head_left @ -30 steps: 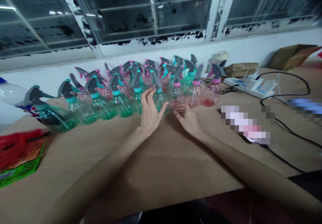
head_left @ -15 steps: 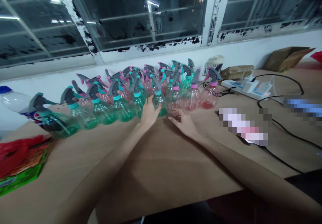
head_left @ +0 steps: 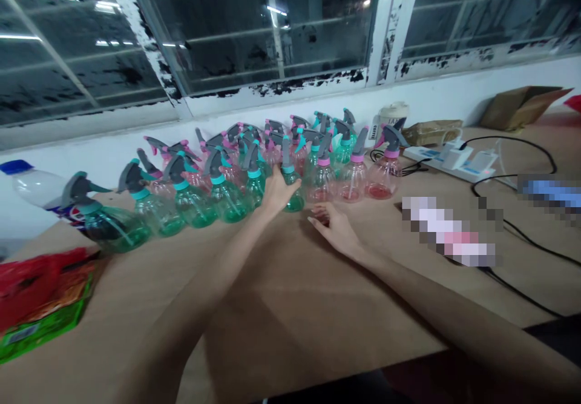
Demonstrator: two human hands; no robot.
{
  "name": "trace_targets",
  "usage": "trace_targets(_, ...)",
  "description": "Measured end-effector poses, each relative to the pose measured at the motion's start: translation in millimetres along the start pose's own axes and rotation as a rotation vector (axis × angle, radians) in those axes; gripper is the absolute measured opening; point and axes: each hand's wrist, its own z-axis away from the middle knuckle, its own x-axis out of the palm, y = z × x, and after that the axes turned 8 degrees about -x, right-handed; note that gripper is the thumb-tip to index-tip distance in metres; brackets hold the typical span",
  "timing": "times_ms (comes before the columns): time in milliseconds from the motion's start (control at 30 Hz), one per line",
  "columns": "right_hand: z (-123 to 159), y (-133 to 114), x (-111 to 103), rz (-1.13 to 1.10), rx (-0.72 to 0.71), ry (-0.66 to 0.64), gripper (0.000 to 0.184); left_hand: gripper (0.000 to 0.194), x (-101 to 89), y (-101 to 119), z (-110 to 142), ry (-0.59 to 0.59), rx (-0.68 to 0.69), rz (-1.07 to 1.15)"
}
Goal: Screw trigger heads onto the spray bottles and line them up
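My left hand [head_left: 278, 193] is wrapped round the left side of a clear green spray bottle [head_left: 295, 197] with a teal collar and grey trigger head. The bottle stands upright at the front of the group. My right hand [head_left: 336, 227] rests low over the table, fingers loosely bent and apart, holding nothing. Just behind it stand a pink spray bottle [head_left: 322, 187] and another pink spray bottle [head_left: 353, 185]. To the left, a row of green spray bottles includes one green bottle [head_left: 233, 203] and, at the far end, a darker green bottle [head_left: 120, 231].
A plastic drink bottle [head_left: 39, 187] and a red and green bag [head_left: 49, 307] lie at left. On the right are a power strip [head_left: 442, 160], black cables, a blurred-out object [head_left: 445, 231], a coffee cup [head_left: 394, 116] and a brown paper bag [head_left: 512, 107]. Windows rise behind.
The whole view has shifted slightly to the right and down. My left hand stays at the green spray bottle, which looks turned a little; my right hand sits slightly farther from the pink bottles.
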Motion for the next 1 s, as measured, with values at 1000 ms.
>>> trace_targets(1000,-102,-24,-40,0.627,0.372,0.02,0.073,0.022,-32.8,-45,144,-0.103,0.178,0.042)
